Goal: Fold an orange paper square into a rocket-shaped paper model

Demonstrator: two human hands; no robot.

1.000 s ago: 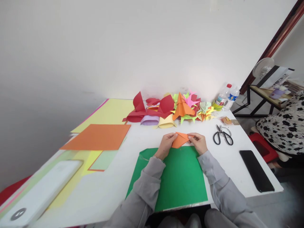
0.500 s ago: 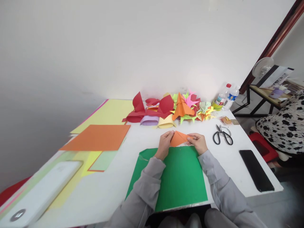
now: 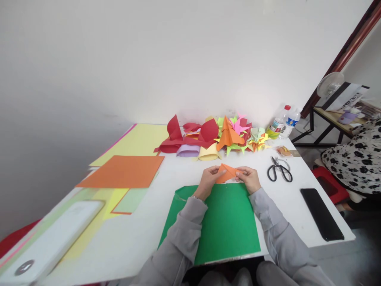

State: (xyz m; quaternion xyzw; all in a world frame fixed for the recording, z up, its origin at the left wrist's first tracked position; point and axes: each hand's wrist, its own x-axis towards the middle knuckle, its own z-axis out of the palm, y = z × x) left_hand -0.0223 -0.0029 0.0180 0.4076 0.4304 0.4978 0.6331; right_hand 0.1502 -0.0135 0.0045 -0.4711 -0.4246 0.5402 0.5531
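A small folded orange paper piece [image 3: 226, 173] is held between both hands just above the far edge of a green sheet [image 3: 220, 226] on the white table [image 3: 166, 174]. My left hand [image 3: 208, 181] pinches its left corner with thumb and fingers closed. My right hand [image 3: 249, 178] pinches its right end the same way. Grey sleeves cover both forearms.
Black scissors [image 3: 279, 169] and a black phone [image 3: 322, 214] lie to the right. A heap of folded coloured paper shapes [image 3: 214, 139] and two bottles [image 3: 284, 121] line the back. Orange [image 3: 122, 171] and yellow sheets [image 3: 137, 140] lie left, with a white device [image 3: 47, 242] near the front left corner.
Both hands have drawn closer together on the orange piece, which now looks narrower and more folded. Nothing else on the table has moved.
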